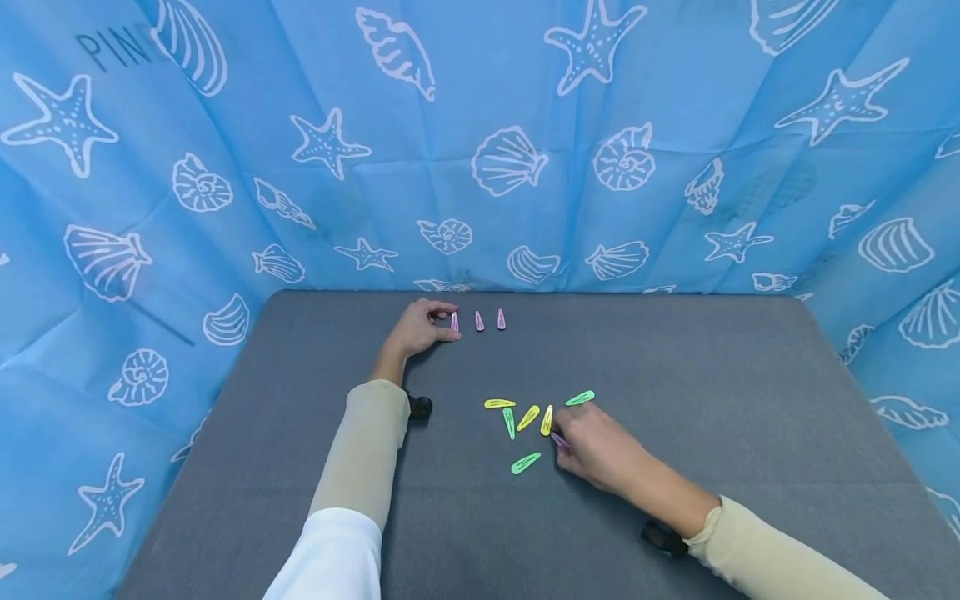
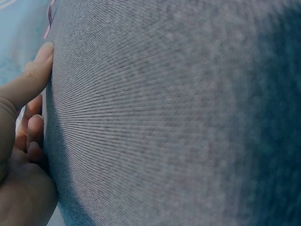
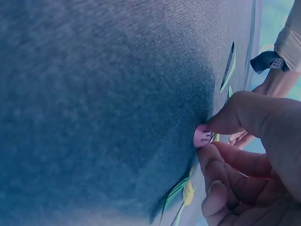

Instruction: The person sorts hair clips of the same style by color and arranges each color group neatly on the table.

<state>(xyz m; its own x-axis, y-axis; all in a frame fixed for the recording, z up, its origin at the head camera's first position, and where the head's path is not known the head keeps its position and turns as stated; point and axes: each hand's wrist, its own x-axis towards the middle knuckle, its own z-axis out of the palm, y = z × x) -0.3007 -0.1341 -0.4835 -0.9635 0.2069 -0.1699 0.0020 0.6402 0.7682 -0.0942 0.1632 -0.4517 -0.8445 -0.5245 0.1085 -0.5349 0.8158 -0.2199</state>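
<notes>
At the far side of the table, my left hand (image 1: 421, 327) has its thumb and index finger at the two ends of a pink snap hair clip (image 1: 454, 322), holding it on the cloth. Two more pink hair clips (image 1: 479, 321) stand in a row to its right. My right hand (image 1: 600, 446) pinches another pink hair clip (image 3: 202, 136) between thumb and fingertip, close to the cloth. Beside it lie several yellow hair clips (image 1: 528, 417) and green hair clips (image 1: 526, 463). In the left wrist view, the left hand (image 2: 23, 108) hides most of its own clip.
A grey cloth-covered table (image 1: 300, 467) carries everything. Behind it and at both sides hangs a blue curtain (image 1: 450, 108) with white shells and starfish. A black wrist camera (image 1: 422, 407) sits on the left wrist and another (image 1: 663, 538) on the right.
</notes>
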